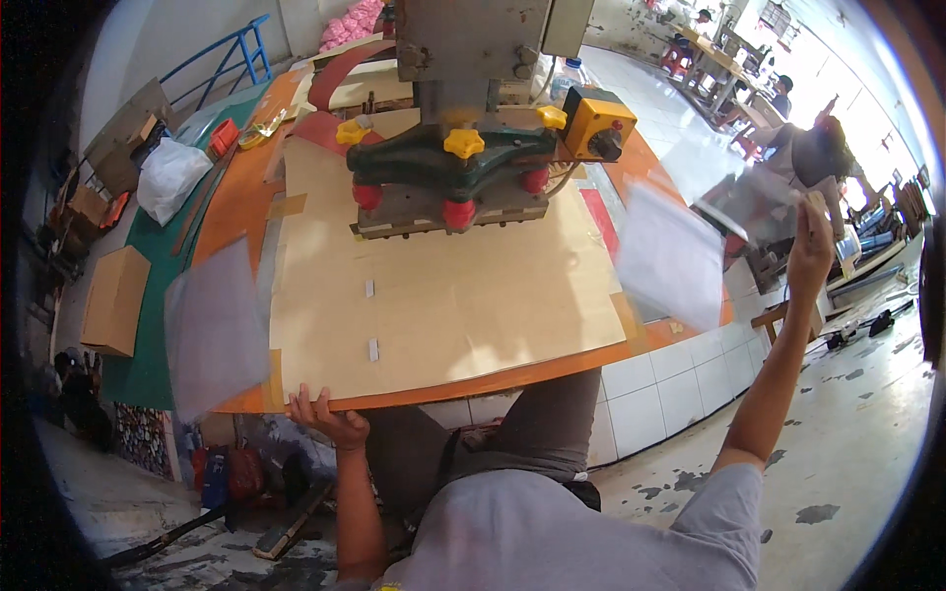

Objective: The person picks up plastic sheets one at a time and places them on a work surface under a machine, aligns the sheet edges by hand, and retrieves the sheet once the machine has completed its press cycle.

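My left hand (330, 418) rests at the near edge of the table, fingers apart on the board's left front corner, holding nothing. My right hand (811, 246) is raised far out to the right, its fingers pinched on a clear plastic sheet (764, 192), which is blurred. Nearer the table lies a stack of translucent sheets (670, 254) on the right edge. A tan board (443, 305) covers the tabletop, with two small white strips (372, 350) on it. Above its far part hangs a press head (453, 163) with yellow knobs and red feet.
Another translucent sheet stack (219, 330) overhangs the table's left edge. Beside it are a cardboard box (116, 300) and a white plastic bag (173, 177). A yellow control box (597, 124) sits right of the press. Another person (798, 158) is close behind my right hand.
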`<state>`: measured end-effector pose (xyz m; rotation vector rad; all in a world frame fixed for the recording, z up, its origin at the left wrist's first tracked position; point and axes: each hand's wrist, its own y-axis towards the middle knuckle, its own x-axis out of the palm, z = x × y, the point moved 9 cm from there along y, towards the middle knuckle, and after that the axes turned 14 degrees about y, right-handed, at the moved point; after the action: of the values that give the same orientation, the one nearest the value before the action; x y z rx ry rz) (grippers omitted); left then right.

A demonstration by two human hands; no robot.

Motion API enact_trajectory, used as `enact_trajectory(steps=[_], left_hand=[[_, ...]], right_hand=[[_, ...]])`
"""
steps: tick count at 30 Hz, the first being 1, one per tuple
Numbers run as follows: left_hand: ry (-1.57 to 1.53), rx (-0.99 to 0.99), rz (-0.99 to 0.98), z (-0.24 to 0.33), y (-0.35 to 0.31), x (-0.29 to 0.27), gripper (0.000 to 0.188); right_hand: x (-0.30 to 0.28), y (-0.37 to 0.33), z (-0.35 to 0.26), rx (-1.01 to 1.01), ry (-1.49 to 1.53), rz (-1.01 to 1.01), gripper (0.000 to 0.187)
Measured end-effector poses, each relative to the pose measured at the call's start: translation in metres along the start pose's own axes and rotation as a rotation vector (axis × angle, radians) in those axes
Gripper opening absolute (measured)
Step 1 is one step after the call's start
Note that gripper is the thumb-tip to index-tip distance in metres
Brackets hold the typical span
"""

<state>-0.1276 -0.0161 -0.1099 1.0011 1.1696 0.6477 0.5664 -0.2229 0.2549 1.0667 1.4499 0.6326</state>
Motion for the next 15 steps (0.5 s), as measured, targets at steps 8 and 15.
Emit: enact_trajectory(steps=[8,15], left_hand=[[0.025,-0.003,-0.011,0.004,0.004,-0.001,0.051],[0.021,0.012,-0.029,0.005,0.008,-0.005,0.053]], right_hand=[[0.082,-0.186,0.011,0.266,0.314,-0.360,0.034],[0.099,-0.236,0.016,0.390,0.375,-0.478,0.041]])
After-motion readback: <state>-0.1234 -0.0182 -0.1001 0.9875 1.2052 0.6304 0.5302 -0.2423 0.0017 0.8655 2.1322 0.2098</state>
